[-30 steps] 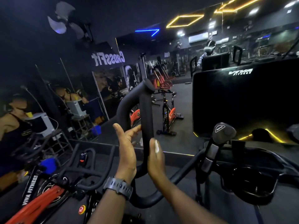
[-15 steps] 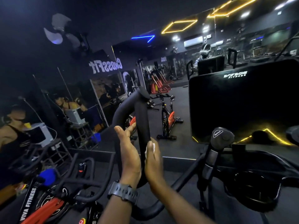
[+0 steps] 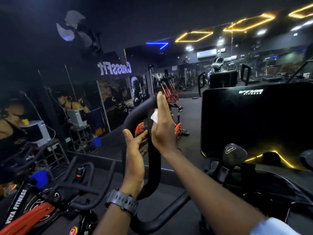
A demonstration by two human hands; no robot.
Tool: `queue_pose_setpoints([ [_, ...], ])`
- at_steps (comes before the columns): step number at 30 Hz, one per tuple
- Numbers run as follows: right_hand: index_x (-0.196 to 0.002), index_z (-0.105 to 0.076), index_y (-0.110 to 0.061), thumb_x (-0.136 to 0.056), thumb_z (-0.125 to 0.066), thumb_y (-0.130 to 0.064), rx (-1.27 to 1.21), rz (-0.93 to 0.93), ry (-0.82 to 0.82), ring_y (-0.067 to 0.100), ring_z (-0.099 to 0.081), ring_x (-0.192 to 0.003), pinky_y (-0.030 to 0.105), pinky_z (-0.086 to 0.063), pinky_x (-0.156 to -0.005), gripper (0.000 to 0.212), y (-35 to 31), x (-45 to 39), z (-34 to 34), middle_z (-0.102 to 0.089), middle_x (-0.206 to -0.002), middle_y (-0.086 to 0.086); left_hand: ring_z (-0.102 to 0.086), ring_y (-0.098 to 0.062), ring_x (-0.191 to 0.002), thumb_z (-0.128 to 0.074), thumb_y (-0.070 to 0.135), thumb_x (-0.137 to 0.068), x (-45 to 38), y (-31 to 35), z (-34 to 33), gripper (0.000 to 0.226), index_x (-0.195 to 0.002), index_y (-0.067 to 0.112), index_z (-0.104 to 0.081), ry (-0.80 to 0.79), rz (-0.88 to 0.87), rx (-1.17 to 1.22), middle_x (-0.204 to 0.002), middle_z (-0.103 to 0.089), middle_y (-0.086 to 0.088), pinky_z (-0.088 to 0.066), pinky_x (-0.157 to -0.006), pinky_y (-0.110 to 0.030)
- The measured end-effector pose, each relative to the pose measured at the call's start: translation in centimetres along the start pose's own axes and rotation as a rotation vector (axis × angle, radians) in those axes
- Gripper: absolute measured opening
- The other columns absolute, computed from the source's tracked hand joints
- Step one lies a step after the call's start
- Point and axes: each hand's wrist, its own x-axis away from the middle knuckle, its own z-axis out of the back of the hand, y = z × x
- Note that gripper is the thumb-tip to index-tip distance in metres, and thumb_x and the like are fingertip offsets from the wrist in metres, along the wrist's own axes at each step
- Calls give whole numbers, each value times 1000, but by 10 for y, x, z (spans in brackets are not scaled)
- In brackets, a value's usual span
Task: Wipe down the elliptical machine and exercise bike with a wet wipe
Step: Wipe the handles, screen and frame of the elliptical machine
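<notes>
The elliptical's black curved handle (image 3: 133,116) rises in the middle of the view. My right hand (image 3: 163,129) holds a white wet wipe (image 3: 154,117) against the upper part of the bar, fingers stretched up along it near the top end; the thumb is hidden. Lower on the same bar, my left hand (image 3: 134,155), with a black watch on its wrist, is held upright with straight fingers, the fingertips touching the bar's left side. The exercise bike (image 3: 33,216), red-framed with black handlebars (image 3: 76,182), stands at the lower left.
The elliptical's dark console (image 3: 254,119) marked Viva Fitness fills the right, with a black knob (image 3: 234,152) below it. A mirror wall (image 3: 84,99) runs along the left. More spin bikes (image 3: 177,126) stand on the dark floor beyond.
My right hand has slid the wipe up the handle from beside the left hand to near the top end. The left hand has stayed low on the bar.
</notes>
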Motion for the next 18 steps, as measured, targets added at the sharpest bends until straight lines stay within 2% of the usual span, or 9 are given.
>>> queue_pose_setpoints([
  [2, -152, -28, -1, -94, -36, 3, -78, -70, 53, 16, -30, -146, 27, -23, -120, 58, 4, 3, 1, -34, -156, 11, -60, -12, -127, -21, 106, -59, 1, -2, 2, 122, -136, 21, -64, -4, 2, -16, -132, -69, 2, -37, -117, -42],
  [3, -152, -30, -4, -94, -35, 1, -171, -187, 124, 13, -35, -142, 28, -27, -119, 58, 0, -8, 0, -38, -154, 9, -59, -13, -128, -22, 109, -55, 1, -2, 2, 124, -136, 24, -64, -4, 2, -19, -133, -68, 2, -36, -117, -43],
  [6, -149, -35, -5, -97, -29, 6, -692, -570, 385, 17, -52, -130, 37, -38, -114, 54, -19, -65, 5, -53, -142, 13, -58, -15, -129, -23, 109, -53, 2, -4, 3, 125, -137, 26, -64, -11, 7, -20, -136, -66, 3, -34, -118, -46],
  [8, -146, -35, -2, -98, -26, 10, -907, -577, 497, 28, -58, -124, 39, -46, -107, 51, -20, -96, 11, -56, -136, 21, -57, -14, -129, -23, 107, -57, 3, -6, 4, 121, -137, 25, -63, -26, 10, -7, -136, -66, 4, -33, -119, -47],
  [9, -145, -36, -1, -97, -25, 11, -927, -538, 487, 30, -60, -121, 37, -49, -103, 50, -22, -105, 12, -57, -133, 23, -57, -14, -130, -22, 105, -61, 3, -6, 5, 118, -137, 25, -63, -33, 11, -6, -136, -66, 4, -33, -120, -47],
  [11, -138, -47, -4, -94, -31, 7, -727, -435, 312, 22, -67, -108, 29, -54, -92, 48, -27, -106, 8, -65, -123, 16, -58, -14, -129, -19, 101, -67, 3, -6, 6, 112, -137, 25, -64, -39, 14, -7, -136, -67, 3, -33, -120, -47],
  [13, -130, -60, -13, -87, -40, -1, -197, -193, 45, 11, -66, -92, 21, -53, -77, 49, -30, -84, 1, -73, -109, 3, -59, -13, -128, -19, 101, -67, 3, -7, 8, 112, -137, 25, -64, -41, 16, -10, -134, -68, 4, -34, -119, -47],
  [15, -127, -64, -16, -86, -45, -2, 168, 69, -79, 15, -60, -102, 28, -51, -86, 47, -22, -56, -2, -70, -108, 0, -59, -13, -128, -16, 96, -74, 2, -7, 7, 107, -137, 23, -63, -54, 12, 1, -133, -68, 4, -34, -119, -47],
  [18, -129, -62, -5, -88, -52, 5, 261, 274, -49, 23, -51, -126, 36, -40, -110, 44, -1, -34, 7, -62, -127, 8, -58, -10, -130, -14, 90, -79, 2, -7, 9, 102, -139, 23, -62, -86, 12, 3, -134, -68, 5, -34, -120, -45],
])
